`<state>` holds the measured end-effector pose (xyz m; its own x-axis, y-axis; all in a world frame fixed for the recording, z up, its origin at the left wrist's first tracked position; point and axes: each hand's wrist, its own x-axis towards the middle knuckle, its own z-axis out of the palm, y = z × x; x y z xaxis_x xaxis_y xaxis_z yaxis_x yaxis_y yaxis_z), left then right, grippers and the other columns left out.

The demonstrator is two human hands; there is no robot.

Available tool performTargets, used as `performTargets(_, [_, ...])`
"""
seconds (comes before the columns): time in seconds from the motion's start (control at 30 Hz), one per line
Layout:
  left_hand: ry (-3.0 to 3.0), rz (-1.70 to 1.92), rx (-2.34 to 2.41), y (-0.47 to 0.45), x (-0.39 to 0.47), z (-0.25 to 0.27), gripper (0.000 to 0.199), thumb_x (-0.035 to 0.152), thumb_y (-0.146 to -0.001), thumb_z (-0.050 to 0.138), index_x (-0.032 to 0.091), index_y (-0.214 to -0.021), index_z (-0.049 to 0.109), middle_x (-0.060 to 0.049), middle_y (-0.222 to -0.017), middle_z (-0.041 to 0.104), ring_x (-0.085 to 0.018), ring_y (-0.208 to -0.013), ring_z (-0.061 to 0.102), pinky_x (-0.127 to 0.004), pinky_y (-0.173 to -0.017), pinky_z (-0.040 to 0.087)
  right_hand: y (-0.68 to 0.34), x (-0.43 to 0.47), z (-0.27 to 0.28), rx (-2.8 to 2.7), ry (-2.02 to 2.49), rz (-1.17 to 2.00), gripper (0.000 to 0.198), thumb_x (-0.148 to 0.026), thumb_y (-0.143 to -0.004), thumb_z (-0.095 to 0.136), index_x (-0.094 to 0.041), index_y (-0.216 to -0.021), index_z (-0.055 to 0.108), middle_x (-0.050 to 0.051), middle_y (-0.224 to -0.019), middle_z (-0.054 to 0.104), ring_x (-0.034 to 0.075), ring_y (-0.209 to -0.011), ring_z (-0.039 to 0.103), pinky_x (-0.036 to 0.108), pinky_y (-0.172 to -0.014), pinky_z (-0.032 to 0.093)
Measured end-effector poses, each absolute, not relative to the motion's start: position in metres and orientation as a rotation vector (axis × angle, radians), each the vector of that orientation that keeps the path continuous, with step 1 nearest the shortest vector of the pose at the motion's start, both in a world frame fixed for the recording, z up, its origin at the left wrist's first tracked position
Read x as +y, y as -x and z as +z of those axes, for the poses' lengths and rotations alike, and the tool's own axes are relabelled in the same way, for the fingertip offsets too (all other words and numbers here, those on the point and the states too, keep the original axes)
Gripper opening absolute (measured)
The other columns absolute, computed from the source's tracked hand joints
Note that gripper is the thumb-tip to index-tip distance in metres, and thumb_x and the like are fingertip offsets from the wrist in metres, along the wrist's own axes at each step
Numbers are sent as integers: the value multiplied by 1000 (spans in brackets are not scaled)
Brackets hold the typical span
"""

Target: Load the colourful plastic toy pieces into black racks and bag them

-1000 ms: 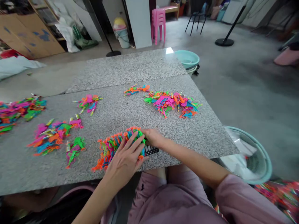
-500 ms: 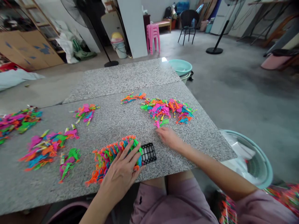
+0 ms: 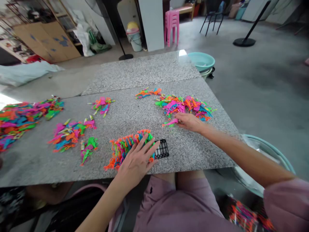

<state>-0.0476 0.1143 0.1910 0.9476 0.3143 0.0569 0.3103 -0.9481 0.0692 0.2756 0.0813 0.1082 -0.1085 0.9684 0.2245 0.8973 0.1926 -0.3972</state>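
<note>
My left hand [image 3: 136,161] lies with fingers spread over a row of small bright plastic toys [image 3: 122,146], standing close together in a black grid rack [image 3: 163,149]. Bare cells of the rack show to the right of my fingers. In my right hand [image 3: 189,122], a pink plastic toy [image 3: 172,122] is pinched between thumb and fingers, pointing left. A green piece lies just under it, partly hidden. Right behind this hand is a loose heap of mixed toys [image 3: 175,106] in pink, orange, green and blue. Their exact kind is too small to make out.
More toys lie in a small pile [image 3: 102,104], a left pile [image 3: 70,132] and a large far-left heap [image 3: 19,119] on the speckled stone table [image 3: 116,119]. Beyond the table's right edge stand a turquoise basin [image 3: 201,59] and a basket [image 3: 270,141].
My right hand has come slightly up from the table at the heap's near edge, now with the pink toy in its fingers. The left hand stays on the rack. The view has shifted.
</note>
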Motion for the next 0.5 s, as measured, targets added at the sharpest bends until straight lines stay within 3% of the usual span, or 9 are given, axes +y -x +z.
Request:
performTargets(0.1, [-3013,97,491,45,113,191,38,31,-91,61,19,-127,58,-8,-144,52,-30,-146,25,-51,-113,38,-235,41,97,-1365,1790,532,21,-32,-80,68,-19,-91,55,-1,-74,63,14,-62,59,25,-58,47])
performTargets(0.23, [-2999,97,504,43,113,190,36,27,-91,58,17,-125,59,-10,-146,49,-31,-147,22,-50,-115,36,-151,4,84,-964,1458,1104,24,-36,-79,64,-23,-94,52,0,-79,67,15,-59,63,27,-55,52])
performTargets(0.5, [-2993,105,505,44,112,190,38,26,-91,56,17,-128,57,-10,-148,47,-30,-146,25,-50,-115,36,-102,17,89,-1102,1809,819,15,-23,-73,67,-20,-79,55,-1,-67,65,14,-60,60,22,-57,42])
